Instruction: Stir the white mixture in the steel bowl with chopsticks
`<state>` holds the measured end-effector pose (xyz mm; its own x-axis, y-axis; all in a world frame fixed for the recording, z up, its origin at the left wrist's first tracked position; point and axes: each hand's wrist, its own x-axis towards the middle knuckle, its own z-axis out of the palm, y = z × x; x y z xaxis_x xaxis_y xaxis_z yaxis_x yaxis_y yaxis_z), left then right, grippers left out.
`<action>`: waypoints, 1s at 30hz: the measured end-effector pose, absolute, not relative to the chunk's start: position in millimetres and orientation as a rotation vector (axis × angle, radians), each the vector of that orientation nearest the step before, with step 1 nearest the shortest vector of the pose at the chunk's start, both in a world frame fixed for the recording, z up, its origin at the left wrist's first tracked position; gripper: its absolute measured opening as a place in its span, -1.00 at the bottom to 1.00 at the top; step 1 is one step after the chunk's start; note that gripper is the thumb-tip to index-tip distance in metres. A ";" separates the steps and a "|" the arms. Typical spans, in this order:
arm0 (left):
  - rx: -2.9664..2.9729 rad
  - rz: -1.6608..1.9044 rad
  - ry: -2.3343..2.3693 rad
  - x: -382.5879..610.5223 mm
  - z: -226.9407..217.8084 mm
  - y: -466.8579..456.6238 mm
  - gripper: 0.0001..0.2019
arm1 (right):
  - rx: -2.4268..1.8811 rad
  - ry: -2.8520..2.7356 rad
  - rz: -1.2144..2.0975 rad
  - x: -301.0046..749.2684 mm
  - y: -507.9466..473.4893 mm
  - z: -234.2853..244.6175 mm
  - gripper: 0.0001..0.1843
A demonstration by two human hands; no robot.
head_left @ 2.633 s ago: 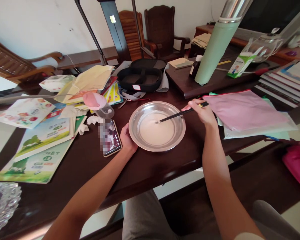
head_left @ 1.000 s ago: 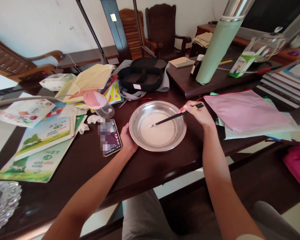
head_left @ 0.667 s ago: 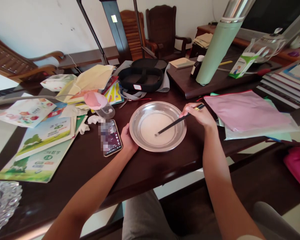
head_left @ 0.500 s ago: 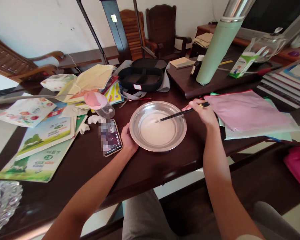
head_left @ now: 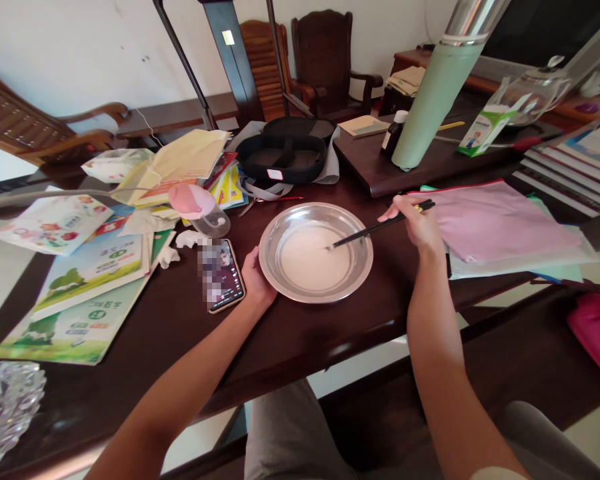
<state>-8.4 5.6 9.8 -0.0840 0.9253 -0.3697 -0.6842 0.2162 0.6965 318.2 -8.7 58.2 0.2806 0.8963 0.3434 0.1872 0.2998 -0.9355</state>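
A steel basin (head_left: 316, 252) of white batter (head_left: 310, 259) sits on the dark counter (head_left: 280, 333). Right hand (head_left: 416, 223) fingers pinch black chopsticks (head_left: 377, 229), tips in the batter; left hand (head_left: 254, 279) fingers curl against the basin's rim, beside a phone (head_left: 221, 275).

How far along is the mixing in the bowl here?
Done: white liquid already fills the bottom of the bowl and looks smooth. In hand: the right hand holds chopsticks with tips in the liquid; the left hand steadies the rim. Left: cannot tell how much stirring.
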 end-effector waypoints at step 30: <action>0.299 1.381 0.958 -7.5 15.2 4.7 -0.82 | -1.083 -1.366 0.851 309.1 -7.6 57.2 -0.44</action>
